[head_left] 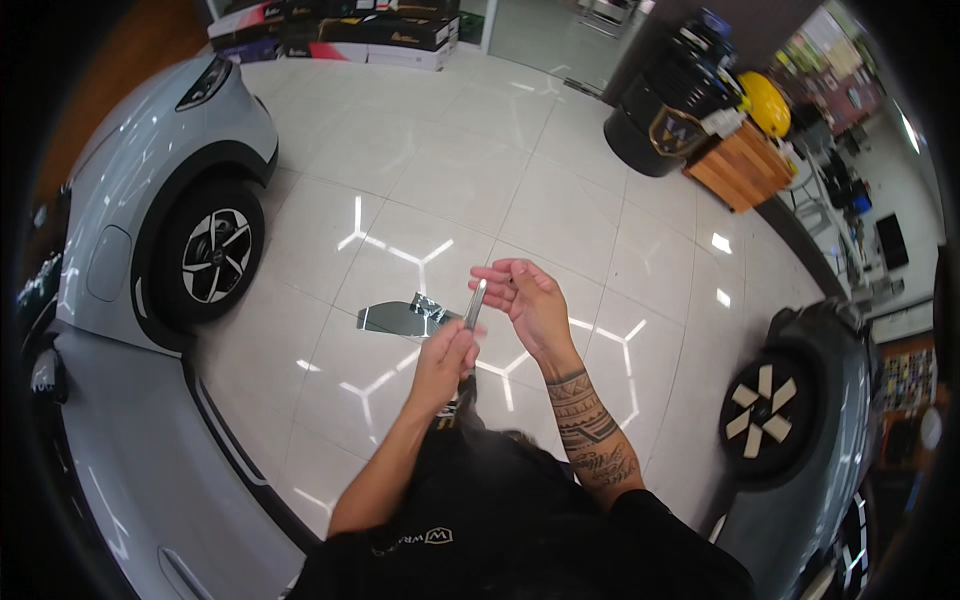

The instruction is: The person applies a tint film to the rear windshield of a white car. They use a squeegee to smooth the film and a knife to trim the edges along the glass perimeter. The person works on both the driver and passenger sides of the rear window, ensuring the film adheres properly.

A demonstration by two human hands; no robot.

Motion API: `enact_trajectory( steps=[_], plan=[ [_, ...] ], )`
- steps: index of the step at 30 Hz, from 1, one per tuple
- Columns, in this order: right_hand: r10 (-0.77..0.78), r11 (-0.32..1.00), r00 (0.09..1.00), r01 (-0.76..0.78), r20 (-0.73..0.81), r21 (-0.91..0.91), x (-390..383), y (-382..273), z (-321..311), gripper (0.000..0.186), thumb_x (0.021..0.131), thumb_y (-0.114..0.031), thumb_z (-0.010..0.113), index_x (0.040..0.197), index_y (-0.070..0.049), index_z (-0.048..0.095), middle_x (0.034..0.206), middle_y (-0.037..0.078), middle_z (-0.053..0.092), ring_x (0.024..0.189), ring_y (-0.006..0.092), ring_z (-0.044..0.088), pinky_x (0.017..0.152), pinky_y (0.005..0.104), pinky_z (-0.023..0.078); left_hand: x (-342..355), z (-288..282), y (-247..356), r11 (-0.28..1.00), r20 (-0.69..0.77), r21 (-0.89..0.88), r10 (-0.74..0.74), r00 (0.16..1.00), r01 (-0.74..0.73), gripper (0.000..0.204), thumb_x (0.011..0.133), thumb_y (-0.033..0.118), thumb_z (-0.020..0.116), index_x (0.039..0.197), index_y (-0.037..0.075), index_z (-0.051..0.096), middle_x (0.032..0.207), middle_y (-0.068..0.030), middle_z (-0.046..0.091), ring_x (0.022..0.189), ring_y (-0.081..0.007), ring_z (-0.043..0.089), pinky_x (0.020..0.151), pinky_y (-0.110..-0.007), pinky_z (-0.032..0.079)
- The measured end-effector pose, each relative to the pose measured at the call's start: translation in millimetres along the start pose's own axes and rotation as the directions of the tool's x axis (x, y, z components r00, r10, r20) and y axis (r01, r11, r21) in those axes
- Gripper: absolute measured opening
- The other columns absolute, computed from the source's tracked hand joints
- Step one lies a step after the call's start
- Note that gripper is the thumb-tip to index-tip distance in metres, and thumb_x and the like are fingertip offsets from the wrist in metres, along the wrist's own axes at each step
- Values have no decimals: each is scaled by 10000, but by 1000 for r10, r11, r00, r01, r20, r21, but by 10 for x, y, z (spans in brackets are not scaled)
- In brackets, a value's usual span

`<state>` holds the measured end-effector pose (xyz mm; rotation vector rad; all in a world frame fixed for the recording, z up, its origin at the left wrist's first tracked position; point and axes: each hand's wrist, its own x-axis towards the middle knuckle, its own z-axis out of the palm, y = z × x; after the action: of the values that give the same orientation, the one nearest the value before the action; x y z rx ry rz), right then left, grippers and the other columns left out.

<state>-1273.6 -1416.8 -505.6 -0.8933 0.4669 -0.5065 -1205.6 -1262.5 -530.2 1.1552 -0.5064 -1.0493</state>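
Observation:
My left hand [445,362] is wrapped round a slim silver tool, perhaps a cutter knife [477,302], which points up and away from me. Just right of its tip is my right hand [528,300], fingers stretched to the left and thumb bent across them. A tiny dark spot shows by that thumb; I cannot make out what it is. Beyond my left hand, a dark glossy flat piece with a rounded end [392,319] appears low over or on the tiles, partly hidden by the hand.
A light grey car [110,260] with an open door [150,440] stands at the left. Another dark grey car [800,470] is at the right. Far right are a black drum [650,115] and a wooden box [740,165]. Long cartons [370,45] lie stacked at the back.

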Motion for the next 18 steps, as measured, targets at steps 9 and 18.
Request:
enact_trajectory(
  steps=[9,18],
  plan=[
    [-6,965,999,-7,50,263,2858,-679,610,275,1016,-244,394,1060,12,483,1202,312,545,1110,370,581,933,417,490,2682,-687,998,936,-160,312,219,963,-161,252,995,215,453,914,13,581,584,33,416,547,-55,356,493,-231,296],
    [130,942,956,-202,265,270,6377,-783,1454,292,1015,-272,398,1070,5,474,1263,310,509,1154,377,547,959,421,462,5445,-2073,2088,826,-461,551,417,783,-116,221,972,156,475,887,-9,596,552,-63,450,524,-106,421,494,-292,364]
  ],
)
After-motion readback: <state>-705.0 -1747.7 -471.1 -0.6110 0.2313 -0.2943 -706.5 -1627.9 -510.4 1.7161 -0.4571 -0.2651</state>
